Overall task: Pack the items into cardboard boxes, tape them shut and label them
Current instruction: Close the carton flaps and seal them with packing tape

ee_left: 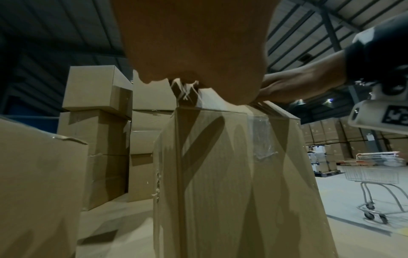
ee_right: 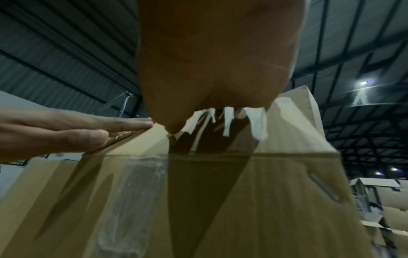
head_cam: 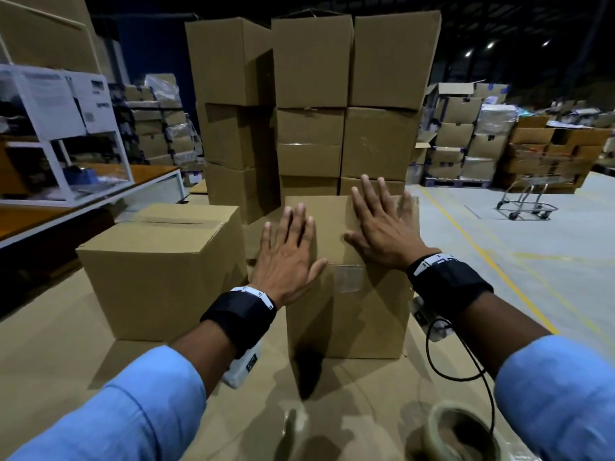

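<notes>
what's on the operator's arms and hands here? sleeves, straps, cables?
Both arms wear light blue sleeves pushed up the forearm. Left hand and right hand are bare: no gloves. Each wrist carries a wide black strap with a white, black-marked band along its hand-side edge. A white camera housing bearing a black-and-white square marker hangs under each wrist. A thin black cable loops from the right unit.
</notes>
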`<state>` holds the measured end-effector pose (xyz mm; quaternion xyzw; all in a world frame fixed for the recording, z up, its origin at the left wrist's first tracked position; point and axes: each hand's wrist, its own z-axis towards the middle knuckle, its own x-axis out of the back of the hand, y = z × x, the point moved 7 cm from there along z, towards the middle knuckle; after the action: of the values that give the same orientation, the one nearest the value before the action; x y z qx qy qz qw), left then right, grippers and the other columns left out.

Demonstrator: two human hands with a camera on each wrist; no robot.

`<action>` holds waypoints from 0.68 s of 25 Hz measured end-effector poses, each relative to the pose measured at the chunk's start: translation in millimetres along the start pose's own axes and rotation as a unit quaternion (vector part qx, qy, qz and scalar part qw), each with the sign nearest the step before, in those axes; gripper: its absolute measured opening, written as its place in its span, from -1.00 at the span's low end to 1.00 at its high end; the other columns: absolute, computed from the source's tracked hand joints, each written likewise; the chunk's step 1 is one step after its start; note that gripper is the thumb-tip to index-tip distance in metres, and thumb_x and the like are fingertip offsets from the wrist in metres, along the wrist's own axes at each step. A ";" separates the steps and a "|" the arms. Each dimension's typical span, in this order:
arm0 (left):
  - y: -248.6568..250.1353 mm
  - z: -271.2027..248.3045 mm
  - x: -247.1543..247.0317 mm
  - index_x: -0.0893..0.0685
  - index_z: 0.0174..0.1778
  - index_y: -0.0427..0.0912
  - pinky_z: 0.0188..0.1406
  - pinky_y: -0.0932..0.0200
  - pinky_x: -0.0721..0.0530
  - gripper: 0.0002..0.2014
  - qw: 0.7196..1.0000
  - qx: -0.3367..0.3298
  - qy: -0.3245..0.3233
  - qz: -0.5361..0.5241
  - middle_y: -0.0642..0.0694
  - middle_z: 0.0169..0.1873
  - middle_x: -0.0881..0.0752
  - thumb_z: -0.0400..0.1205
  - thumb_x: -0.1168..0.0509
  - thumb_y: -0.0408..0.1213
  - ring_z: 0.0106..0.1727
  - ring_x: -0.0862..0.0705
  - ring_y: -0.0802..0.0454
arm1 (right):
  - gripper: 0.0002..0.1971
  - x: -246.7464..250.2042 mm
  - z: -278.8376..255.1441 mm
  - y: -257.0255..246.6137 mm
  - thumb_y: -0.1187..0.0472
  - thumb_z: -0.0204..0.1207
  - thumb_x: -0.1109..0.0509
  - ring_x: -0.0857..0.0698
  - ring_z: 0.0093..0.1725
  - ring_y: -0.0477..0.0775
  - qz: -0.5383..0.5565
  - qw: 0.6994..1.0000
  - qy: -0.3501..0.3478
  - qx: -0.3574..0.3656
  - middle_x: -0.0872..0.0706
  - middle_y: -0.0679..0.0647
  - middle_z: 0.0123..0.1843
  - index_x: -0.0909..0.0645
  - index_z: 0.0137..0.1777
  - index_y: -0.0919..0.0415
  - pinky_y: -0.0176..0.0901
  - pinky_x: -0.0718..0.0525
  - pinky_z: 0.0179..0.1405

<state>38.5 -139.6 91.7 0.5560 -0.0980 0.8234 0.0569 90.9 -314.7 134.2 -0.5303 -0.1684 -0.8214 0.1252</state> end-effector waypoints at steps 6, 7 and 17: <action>-6.7 2.8 -35.7 0.00 0.78 -0.15 0.71 -0.37 0.11 -0.20 0.996 0.013 -0.081 -0.035 -0.16 0.78 -0.01 0.73 0.28 0.32 0.78 0.09 -0.12 | -0.15 -58.4 -16.5 10.9 -0.45 0.59 0.24 0.12 0.78 0.07 0.098 0.974 -0.202 0.006 0.13 0.02 0.81 0.06 0.79 0.02 0.37 0.13 0.70; -7.3 3.2 -36.1 -0.05 0.77 -0.15 0.72 -0.33 0.08 -0.21 0.996 0.012 -0.076 -0.044 -0.15 0.77 -0.08 0.73 0.28 0.31 0.78 0.02 -0.11 | -0.13 -59.6 -17.9 10.4 -0.48 0.56 0.26 0.08 0.78 0.05 0.095 0.974 -0.208 0.008 0.10 0.01 0.81 0.05 0.78 -0.01 0.36 0.11 0.71; -13.9 13.7 -37.0 -0.15 0.76 -0.17 0.74 -0.09 0.04 -0.19 0.987 0.001 -0.088 -0.138 -0.14 0.76 -0.14 0.69 0.32 0.27 0.77 -0.06 -0.07 | -0.10 -63.8 -15.1 3.1 -0.53 0.52 0.30 0.09 0.78 0.09 0.080 0.971 -0.227 0.013 0.13 0.00 0.81 0.11 0.78 -0.06 0.36 0.13 0.71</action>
<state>67.6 -128.5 63.8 0.6346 -0.0246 0.7556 0.1604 105.5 -322.0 70.5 -0.7127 -0.1603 -0.6649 0.1559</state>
